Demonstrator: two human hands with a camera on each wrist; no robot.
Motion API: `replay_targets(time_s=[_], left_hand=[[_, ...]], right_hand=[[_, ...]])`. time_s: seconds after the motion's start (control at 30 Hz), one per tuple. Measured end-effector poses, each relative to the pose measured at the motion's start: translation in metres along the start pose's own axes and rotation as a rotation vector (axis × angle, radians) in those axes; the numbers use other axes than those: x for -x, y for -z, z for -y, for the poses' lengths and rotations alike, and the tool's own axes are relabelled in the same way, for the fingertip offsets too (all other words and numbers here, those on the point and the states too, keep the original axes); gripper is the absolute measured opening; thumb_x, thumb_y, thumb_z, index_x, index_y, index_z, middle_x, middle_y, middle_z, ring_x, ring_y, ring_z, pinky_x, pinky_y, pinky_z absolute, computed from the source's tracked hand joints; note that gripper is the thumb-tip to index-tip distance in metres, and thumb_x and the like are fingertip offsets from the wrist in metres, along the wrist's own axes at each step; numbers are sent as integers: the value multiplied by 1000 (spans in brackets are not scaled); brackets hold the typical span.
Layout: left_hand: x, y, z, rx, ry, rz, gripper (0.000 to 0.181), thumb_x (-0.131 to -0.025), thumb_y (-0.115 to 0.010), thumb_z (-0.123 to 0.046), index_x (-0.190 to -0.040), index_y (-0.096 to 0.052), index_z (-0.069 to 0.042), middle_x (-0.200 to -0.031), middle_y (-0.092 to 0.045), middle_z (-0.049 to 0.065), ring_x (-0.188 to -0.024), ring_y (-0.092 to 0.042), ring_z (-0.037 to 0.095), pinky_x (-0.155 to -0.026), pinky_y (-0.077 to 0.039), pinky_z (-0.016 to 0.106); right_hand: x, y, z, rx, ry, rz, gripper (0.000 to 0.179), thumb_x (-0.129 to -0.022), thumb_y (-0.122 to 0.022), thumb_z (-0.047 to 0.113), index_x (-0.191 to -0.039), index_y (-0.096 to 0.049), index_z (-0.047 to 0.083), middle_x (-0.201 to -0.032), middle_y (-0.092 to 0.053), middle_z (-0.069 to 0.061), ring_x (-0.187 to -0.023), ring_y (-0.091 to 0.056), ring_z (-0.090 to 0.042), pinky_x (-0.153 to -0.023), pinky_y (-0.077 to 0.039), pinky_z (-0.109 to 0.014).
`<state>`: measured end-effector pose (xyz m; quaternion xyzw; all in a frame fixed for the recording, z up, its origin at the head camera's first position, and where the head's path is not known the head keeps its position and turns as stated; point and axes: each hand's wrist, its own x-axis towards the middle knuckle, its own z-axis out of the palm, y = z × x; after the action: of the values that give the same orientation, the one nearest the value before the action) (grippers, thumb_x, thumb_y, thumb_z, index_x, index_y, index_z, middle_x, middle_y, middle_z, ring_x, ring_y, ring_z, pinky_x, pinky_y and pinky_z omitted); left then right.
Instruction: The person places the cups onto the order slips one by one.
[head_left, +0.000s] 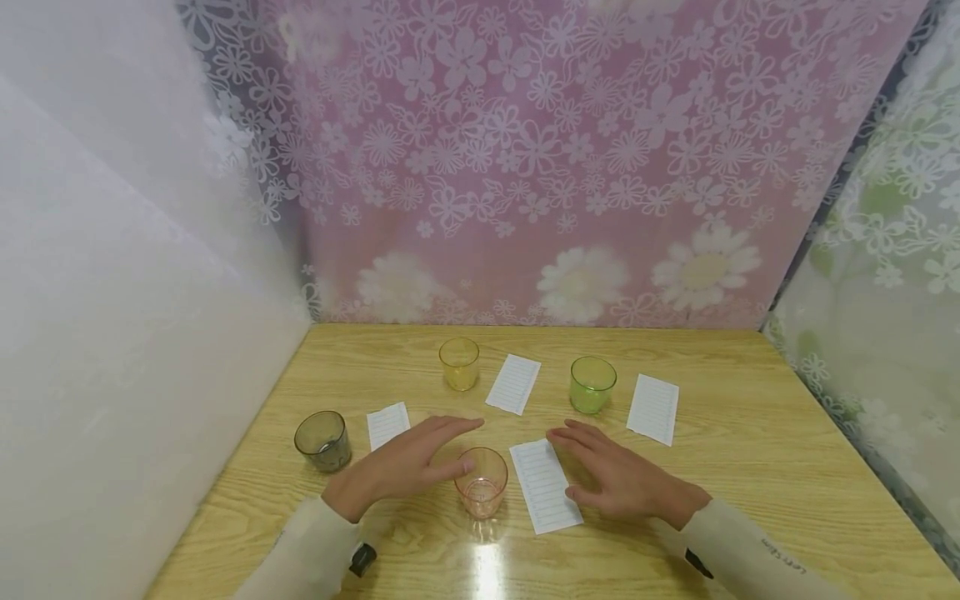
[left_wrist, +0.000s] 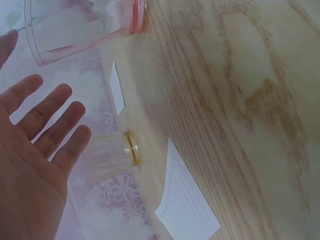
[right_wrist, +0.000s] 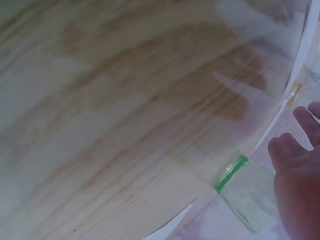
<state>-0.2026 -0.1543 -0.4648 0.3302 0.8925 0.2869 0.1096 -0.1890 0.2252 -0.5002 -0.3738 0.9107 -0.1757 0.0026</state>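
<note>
A pink clear glass (head_left: 481,492) stands upright near the front of the table. My left hand (head_left: 412,457) is beside it with fingers extended; the thumb overlaps its rim in the head view. The left wrist view shows that palm with nothing in it, below the pink glass (left_wrist: 85,30). My right hand (head_left: 618,473) hovers over the right edge of a lined paper slip (head_left: 543,492), fingers loosely extended and holding nothing. In the right wrist view the green glass (right_wrist: 247,195) appears just left of that hand.
A grey glass (head_left: 324,442) stands at left, beside a slip (head_left: 387,423) partly hidden by my left hand. Farther back are a yellow glass (head_left: 460,367), a slip (head_left: 513,384), the green glass (head_left: 592,387) and another slip (head_left: 653,409). Flowered curtains (head_left: 525,167) border the wooden table.
</note>
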Motion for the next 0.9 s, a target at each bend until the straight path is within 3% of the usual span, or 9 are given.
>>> replay_targets(time_s=[0.13, 0.3, 0.63, 0.9], left_hand=[[1, -1, 0, 5, 6, 18, 64, -110, -53, -63, -168, -42, -39, -170, -45, -13, -160, -40, 19, -129, -39, 55], [2, -2, 1, -13, -15, 23, 71, -106, -56, -70, -167, -45, -36, -167, -48, -17, -159, -43, 18, -128, -40, 54], [3, -6, 2, -19, -53, 33, 79, -99, -70, -67, -164, -52, -26, -162, -56, -12, -153, -50, 19, -125, -44, 53], [3, -10, 1, -23, -67, 48, 87, -94, -78, -66, -165, -51, -26, -157, -61, -9, -149, -54, 18, -124, -46, 52]], right_hand=[[1, -1, 1, -20, 7, 25, 73, -101, -71, 34, -164, -47, 5, -170, -48, -14, -158, -39, -45, -121, -43, -67], [3, -1, 0, -41, 16, 50, 73, -100, -71, 32, -163, -47, 3, -170, -47, -14, -159, -37, -47, -122, -42, -68], [5, -2, 2, -54, -6, 104, 75, -102, -68, 35, -166, -44, 6, -173, -44, -9, -161, -34, -46, -121, -41, -69], [6, -7, -1, -37, 10, 114, 75, -102, -67, 37, -166, -44, 6, -174, -43, -7, -161, -35, -46, -121, -41, -69]])
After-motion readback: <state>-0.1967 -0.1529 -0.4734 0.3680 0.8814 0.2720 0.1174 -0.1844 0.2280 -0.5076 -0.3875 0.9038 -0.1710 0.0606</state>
